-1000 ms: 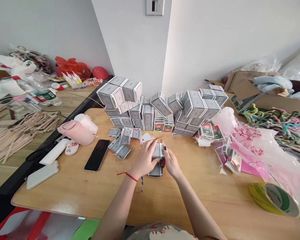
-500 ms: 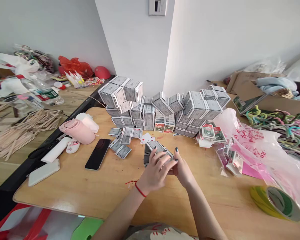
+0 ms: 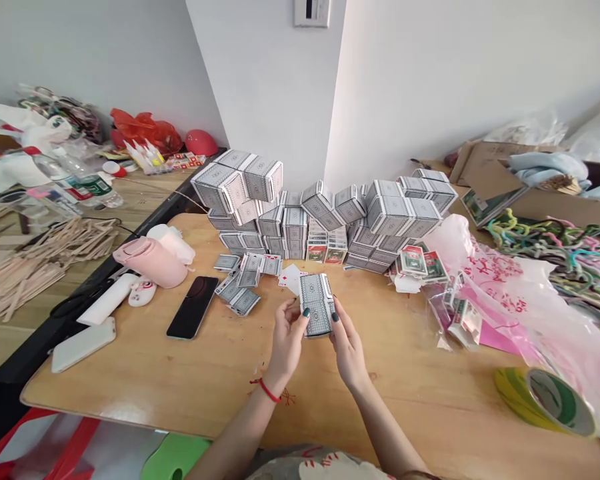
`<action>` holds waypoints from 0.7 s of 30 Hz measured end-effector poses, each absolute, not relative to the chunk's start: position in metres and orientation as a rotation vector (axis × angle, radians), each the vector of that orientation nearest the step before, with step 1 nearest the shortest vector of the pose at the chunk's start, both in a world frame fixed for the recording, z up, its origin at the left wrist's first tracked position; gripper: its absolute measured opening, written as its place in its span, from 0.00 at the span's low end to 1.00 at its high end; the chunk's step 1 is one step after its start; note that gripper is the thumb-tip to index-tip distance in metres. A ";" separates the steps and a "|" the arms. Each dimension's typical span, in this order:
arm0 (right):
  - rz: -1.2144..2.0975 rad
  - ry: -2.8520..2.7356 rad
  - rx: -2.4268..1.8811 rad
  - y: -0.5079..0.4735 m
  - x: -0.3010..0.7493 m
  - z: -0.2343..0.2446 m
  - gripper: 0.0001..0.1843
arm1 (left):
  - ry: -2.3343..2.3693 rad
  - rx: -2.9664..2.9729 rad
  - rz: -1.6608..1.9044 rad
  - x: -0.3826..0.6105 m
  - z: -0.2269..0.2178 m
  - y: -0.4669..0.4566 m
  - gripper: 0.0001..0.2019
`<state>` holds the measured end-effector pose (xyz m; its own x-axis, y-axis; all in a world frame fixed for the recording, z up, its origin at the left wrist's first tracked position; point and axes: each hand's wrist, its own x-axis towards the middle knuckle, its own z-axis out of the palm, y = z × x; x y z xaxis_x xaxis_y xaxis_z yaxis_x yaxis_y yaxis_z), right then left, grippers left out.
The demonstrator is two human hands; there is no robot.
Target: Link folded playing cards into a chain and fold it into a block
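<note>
Between my two hands I hold a block folded from playing cards, its grey patterned card backs facing up. My left hand grips its left side, thumb pressed on the top face. On the right edge my right hand closes with thumb and fingers. Just beyond the block lie a few face-up playing cards, partly covered by it. Several loose folded card pieces rest to the left. Behind them stand stacked card blocks, with another stack at the right.
A black phone, a pink bottle and a white power bank lie on the left of the wooden table. Card packs, a plastic bag and a yellow tape roll are at the right.
My left hand has moved off the top of the card block to its left side. The block now sits more upright to view, top face showing, held between both hands.
</note>
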<state>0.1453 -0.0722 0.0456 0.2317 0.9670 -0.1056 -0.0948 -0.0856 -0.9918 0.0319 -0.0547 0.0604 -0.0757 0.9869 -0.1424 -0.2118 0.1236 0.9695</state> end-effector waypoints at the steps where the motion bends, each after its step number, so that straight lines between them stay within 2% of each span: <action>1: 1.113 -0.999 -1.324 -0.075 0.144 0.045 0.26 | 1.133 0.834 1.208 0.031 0.062 -0.051 0.21; 7: 0.995 -1.340 -1.332 -0.081 0.140 0.044 0.26 | 1.017 0.744 1.044 0.023 0.075 -0.041 0.19; 14: 1.195 -1.201 -1.300 -0.077 0.148 0.052 0.29 | 0.933 0.682 1.024 0.023 0.074 -0.044 0.18; 21: 1.166 -1.345 -1.279 -0.073 0.157 0.060 0.27 | 0.887 0.655 0.973 0.021 0.082 -0.041 0.18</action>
<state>0.1568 -0.0735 0.0598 -0.0433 0.9990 0.0077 0.1338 0.0134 -0.9909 0.0210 -0.0415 0.0818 0.2785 0.9002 -0.3347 -0.4170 0.4273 0.8022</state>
